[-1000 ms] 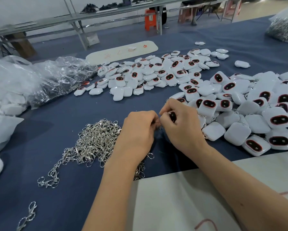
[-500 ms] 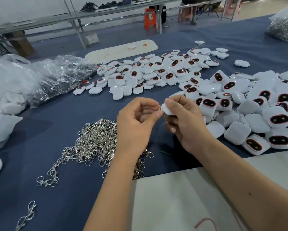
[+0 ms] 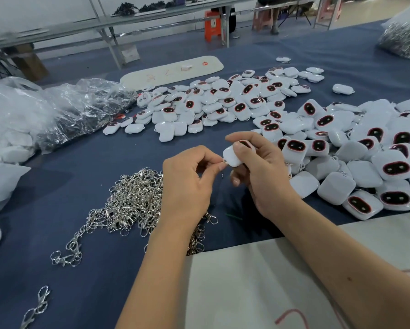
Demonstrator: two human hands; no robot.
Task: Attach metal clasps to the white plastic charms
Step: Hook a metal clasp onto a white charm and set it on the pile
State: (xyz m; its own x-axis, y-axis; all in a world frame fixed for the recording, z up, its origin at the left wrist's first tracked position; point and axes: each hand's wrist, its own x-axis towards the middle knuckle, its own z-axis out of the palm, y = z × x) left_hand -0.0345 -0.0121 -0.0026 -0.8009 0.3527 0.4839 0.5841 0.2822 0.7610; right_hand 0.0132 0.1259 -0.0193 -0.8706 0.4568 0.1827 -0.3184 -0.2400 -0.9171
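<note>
Two hands meeting above the blue table (image 3: 57, 191). Right hand (image 3: 261, 172) curled round one white charm (image 3: 231, 156), thumb and fingers gripping it. Left hand (image 3: 187, 181) pinching a small metal part at that charm's lower left corner; too small to tell whether a clasp. Tangled clasp pile (image 3: 133, 203) just left of the held charm, partly under the left wrist. Large charm heap (image 3: 365, 157) close on its right, second charm heap (image 3: 223, 100) beyond it. Bare blue cloth between the heaps and left of the clasps. Crumpled plastic bags (image 3: 57, 110) far left. White sheet (image 3: 258, 281) nearer than the charm, under the right forearm. Metal benches and an orange stool (image 3: 212, 26) at the back.
</note>
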